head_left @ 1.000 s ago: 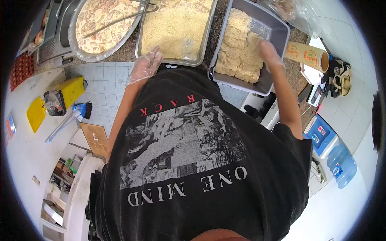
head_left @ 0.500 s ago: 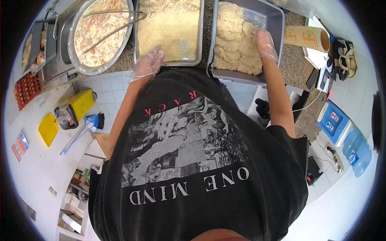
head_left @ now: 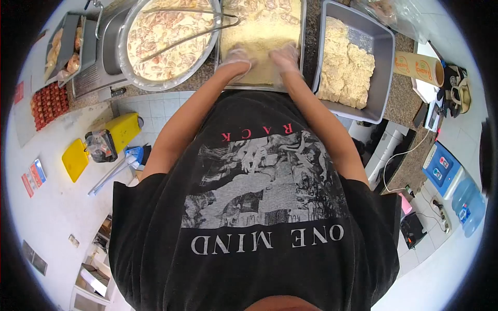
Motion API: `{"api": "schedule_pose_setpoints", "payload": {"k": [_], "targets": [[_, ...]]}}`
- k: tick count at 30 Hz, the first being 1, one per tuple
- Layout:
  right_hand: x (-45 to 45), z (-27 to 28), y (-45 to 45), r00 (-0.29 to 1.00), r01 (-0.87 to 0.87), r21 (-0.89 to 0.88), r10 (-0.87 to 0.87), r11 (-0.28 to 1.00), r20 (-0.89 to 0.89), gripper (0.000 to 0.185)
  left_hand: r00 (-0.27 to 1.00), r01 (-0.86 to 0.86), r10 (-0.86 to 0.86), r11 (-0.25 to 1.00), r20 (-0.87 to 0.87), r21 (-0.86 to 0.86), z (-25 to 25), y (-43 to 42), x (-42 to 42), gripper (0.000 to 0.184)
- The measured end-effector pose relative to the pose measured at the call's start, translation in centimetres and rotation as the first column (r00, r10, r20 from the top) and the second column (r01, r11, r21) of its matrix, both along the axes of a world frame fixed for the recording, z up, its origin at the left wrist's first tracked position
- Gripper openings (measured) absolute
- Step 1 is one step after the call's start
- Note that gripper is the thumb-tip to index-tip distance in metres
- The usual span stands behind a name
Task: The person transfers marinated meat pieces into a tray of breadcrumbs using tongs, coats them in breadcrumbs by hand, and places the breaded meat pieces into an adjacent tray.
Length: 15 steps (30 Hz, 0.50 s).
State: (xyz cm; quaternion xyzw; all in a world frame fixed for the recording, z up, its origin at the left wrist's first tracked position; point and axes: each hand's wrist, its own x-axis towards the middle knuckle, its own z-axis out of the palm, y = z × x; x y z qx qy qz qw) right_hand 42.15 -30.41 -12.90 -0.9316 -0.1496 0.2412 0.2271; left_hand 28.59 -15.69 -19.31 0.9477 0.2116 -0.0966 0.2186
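My left hand (head_left: 238, 58) and my right hand (head_left: 285, 58), both in clear plastic gloves, are down in the pale crumbs (head_left: 262, 39) of the middle tray (head_left: 303, 31). Their thumbs stand apart from the fingers, and the fingertips are partly hidden in the crumbs. I see no piece gripped in either hand. At the tray's far end lie pinkish, batter-wet pieces of meat (head_left: 262, 5). To the right, a grey bin (head_left: 381, 62) holds crumb-coated pieces (head_left: 345, 65) packed together. On the left stands a large bowl (head_left: 124, 62) of battered meat (head_left: 168, 44).
Long metal tongs (head_left: 179, 42) lie across the bowl. A sink (head_left: 111, 54) and a grey container (head_left: 65, 49) are farther left. A cardboard roll (head_left: 419, 67) lies right of the bin. Egg trays (head_left: 49, 105) and a yellow bin (head_left: 123, 129) are at lower left.
My right hand has left the coated pieces in the grey bin and moved left into the middle tray's crumbs. My left hand has moved from the tray's near-left corner farther in. The view has shifted.
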Motion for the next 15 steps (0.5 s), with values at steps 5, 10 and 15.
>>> {"api": "schedule_pose_setpoints", "payload": {"k": [5,10,15], "targets": [[2.4,-0.2,2.2,0.888,-0.446,0.044,0.448,0.894,-0.100,0.046,0.937,0.010,-0.104,0.962,-0.333,-0.274,13.6,1.8,5.3,0.041],[-0.8,6.3,-1.2,0.840,-0.501,-0.263,0.536,0.825,0.081,0.043,0.966,0.101,-0.087,0.994,-0.243,0.048,9.3,1.1,0.7,0.046],[-2.8,1.3,0.4,0.916,-0.396,-0.131,0.401,0.909,0.012,0.055,0.950,0.027,-0.085,0.981,-0.300,-0.192,11.9,-1.1,3.0,0.059]]}}
